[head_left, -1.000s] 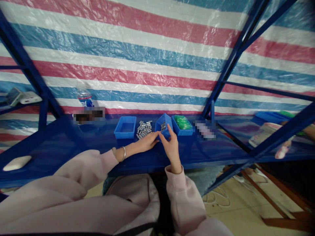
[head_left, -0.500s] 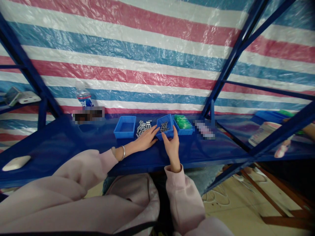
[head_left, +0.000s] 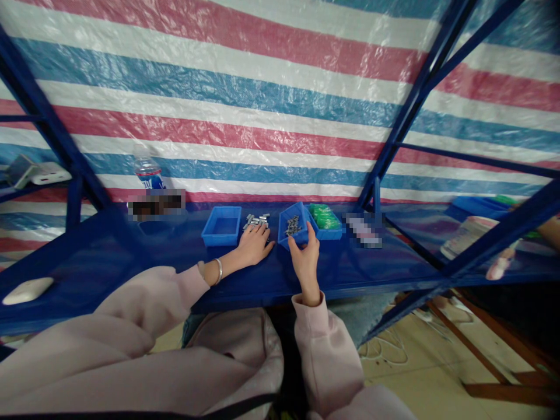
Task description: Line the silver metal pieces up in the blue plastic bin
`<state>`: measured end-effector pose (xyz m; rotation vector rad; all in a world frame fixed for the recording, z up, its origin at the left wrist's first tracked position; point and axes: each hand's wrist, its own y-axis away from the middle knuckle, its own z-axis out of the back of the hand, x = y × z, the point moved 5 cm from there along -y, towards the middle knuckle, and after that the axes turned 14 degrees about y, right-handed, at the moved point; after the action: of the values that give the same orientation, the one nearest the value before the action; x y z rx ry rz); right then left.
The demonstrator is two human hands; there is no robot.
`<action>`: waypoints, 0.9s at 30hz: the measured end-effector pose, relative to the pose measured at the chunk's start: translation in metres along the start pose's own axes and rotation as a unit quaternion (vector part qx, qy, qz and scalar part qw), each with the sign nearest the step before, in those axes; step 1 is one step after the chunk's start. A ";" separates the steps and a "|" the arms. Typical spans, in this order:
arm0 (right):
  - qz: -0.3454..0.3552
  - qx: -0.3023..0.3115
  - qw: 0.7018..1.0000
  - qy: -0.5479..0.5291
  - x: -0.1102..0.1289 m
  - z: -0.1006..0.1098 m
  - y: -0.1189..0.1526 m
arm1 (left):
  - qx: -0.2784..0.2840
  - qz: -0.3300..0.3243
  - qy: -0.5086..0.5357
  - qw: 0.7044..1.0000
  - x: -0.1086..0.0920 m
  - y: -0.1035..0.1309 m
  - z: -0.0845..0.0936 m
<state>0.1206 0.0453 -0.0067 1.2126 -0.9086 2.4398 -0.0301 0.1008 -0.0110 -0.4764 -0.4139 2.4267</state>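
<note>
My left hand [head_left: 255,243], palm down with fingers stretched out, lies over a pile of small silver metal cylinders [head_left: 263,217] on the blue table. It covers the pile's near part. My right hand [head_left: 305,254] grips the near right side of a small blue bin [head_left: 283,232], thumb at the front and fingers at the side. Small dark metal parts [head_left: 292,225] lie inside this bin, which sits askew. Left of the pile stands another blue bin [head_left: 221,238] with its floor bare. Beside the held bin, a third blue bin [head_left: 331,235] holds green plastic-wrapped items [head_left: 324,217].
A plastic bottle [head_left: 149,172] stands at the back left. On the left lies a white rounded object [head_left: 28,290]. A blurred-out phone-like item [head_left: 363,229] lies right of the bins. Blue frame posts [head_left: 396,128] flank the table [head_left: 175,251]; another person's arm [head_left: 549,230] shows far right.
My left hand has moved left from the rim of the held bin onto the pile of metal cylinders. My right hand keeps its grip on the bin.
</note>
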 end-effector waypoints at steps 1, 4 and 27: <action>0.003 0.003 1.000 -0.001 0.000 0.000 0.000 | -0.002 0.003 0.001 1.000 0.000 0.000 0.001; 0.017 0.012 1.000 -0.004 0.001 -0.001 0.000 | -0.006 0.009 0.000 1.000 0.003 -0.002 0.000; 0.127 0.022 0.990 0.055 0.013 -0.009 0.002 | 0.057 -0.041 0.036 0.997 0.008 -0.004 -0.011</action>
<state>0.1066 0.0488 -0.0016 1.0171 -1.0379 2.7084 -0.0296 0.1110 -0.0211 -0.4868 -0.2571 2.3313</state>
